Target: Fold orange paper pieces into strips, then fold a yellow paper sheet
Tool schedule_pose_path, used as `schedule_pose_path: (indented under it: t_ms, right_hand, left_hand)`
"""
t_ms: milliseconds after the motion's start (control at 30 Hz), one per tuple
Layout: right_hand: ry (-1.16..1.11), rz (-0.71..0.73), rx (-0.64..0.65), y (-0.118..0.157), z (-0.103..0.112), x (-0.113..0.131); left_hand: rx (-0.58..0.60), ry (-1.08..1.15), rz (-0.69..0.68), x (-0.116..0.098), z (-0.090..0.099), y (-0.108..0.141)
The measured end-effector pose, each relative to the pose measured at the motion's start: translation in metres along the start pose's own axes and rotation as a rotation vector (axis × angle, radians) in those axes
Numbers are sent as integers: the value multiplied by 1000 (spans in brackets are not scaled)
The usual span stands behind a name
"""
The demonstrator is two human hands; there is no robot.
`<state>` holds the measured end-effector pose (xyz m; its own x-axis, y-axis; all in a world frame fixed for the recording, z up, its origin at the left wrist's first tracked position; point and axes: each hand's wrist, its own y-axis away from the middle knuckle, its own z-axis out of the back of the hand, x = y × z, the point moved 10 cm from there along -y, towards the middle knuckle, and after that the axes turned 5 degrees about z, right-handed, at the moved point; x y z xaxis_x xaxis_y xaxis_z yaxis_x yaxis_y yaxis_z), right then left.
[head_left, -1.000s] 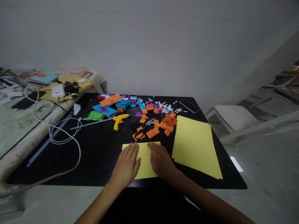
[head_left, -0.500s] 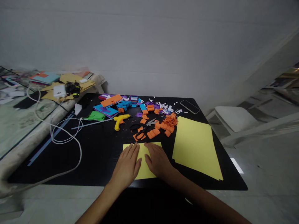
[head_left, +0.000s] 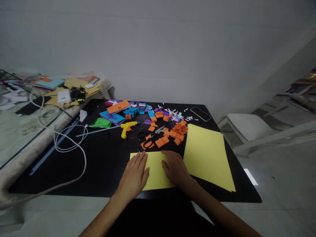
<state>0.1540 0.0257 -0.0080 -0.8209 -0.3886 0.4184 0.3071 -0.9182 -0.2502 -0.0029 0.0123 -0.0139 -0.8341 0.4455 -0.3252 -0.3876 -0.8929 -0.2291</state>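
A yellow sheet lies near the front edge of the black table. My left hand rests flat on its left part, fingers stretched out and pointing away from me. On the sheet's right part lies my right hand, palm down with its fingers extended and thumb apart, covering the right edge. Larger yellow sheets are stacked to the right. Beyond my hands are black-handled scissors, many small folded orange pieces and a yellow glue gun.
Blue folded papers, a green piece and white scraps lie at the back. A phone is at the back right. A white cable loops across the left side. A white stool stands on the right.
My right hand has slid to the right across the yellow sheet, and more of the sheet's middle now shows. My left hand has stayed in place.
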Motion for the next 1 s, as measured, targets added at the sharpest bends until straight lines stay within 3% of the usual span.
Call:
schedule_pose_path:
  t_ms: [333, 667, 800, 1000]
  right_hand:
    - [25, 48, -35, -4, 0, 16]
    - [-68, 175, 87, -24, -26, 65]
    - [-79, 146, 84, -23, -23, 58]
    - [-34, 11, 31, -10, -8, 19]
  left_hand:
    - [-5, -46, -21, -2, -1, 0]
    - [1, -79, -43, -2, -3, 1]
    - [1, -87, -43, -3, -3, 1]
    - [4, -92, -32, -3, -3, 1]
